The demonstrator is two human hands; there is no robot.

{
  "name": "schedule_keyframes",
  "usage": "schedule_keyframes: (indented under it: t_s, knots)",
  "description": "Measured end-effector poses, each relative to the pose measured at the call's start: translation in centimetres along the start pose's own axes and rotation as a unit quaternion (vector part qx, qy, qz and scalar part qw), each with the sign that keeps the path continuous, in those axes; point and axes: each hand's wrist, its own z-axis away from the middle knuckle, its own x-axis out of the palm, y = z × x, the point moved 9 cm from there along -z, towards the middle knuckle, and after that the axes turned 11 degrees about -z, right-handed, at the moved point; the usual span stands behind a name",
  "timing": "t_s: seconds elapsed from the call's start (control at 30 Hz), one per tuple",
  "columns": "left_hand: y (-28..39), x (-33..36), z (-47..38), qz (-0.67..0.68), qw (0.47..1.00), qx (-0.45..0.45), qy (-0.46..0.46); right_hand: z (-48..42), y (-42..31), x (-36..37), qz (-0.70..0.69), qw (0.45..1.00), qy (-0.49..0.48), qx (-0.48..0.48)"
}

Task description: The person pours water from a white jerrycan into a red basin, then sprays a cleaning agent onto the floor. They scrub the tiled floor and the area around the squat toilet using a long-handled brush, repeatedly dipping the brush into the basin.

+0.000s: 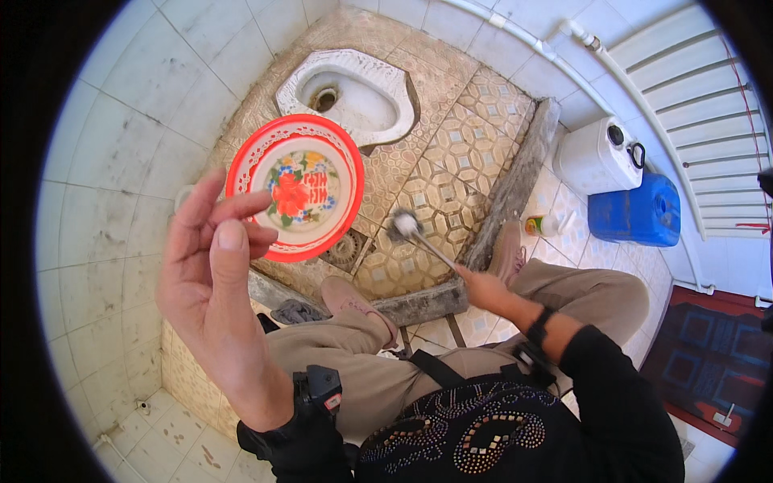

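Note:
My right hand (pixel 488 291) grips the handle of a round-headed brush (pixel 406 225), seemingly a toilet brush. Its pale head, blurred by motion, is at the patterned floor tiles (pixel 444 181). Raised close to the camera, my left hand (pixel 220 265) holds nothing, with its fingers loosely bent and apart. Behind those fingertips is a red-rimmed enamel-style basin (pixel 356 199) with a flower design on its bottom. Past the basin lies a white squat toilet (pixel 362 105), its rim stained and partly hidden by the basin.
A stone curb (pixel 423 303) borders the tiled area, with a floor drain (pixel 344 249) inside it. To the right are a white jerrycan (pixel 595 157), a blue jerrycan (pixel 634 211) and a small bottle (pixel 542 226). A grey cloth (pixel 296 312) lies near my shoe. White pipes run along the wall.

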Motion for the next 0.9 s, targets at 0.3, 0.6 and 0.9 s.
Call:
schedule_keyframes:
  t_s: [0.3, 0.6, 0.9]
  knots:
    - [-0.1, -0.1, 0.1, -0.003, 1.000, -0.016, 0.016, -0.3, -2.1, -0.6, 0.044, 0.999, -0.028, -0.007]
    - [-0.6, 0.0, 0.0, -0.001, 1.000, -0.015, 0.004, -7.8, -6.7, -2.9, 0.037, 0.994, 0.077, -0.071]
    - [0.2, -0.6, 0.3, -0.009, 1.000, 0.007, 0.012, -0.5, -2.0, -0.5, 0.074, 0.997, -0.032, -0.014]
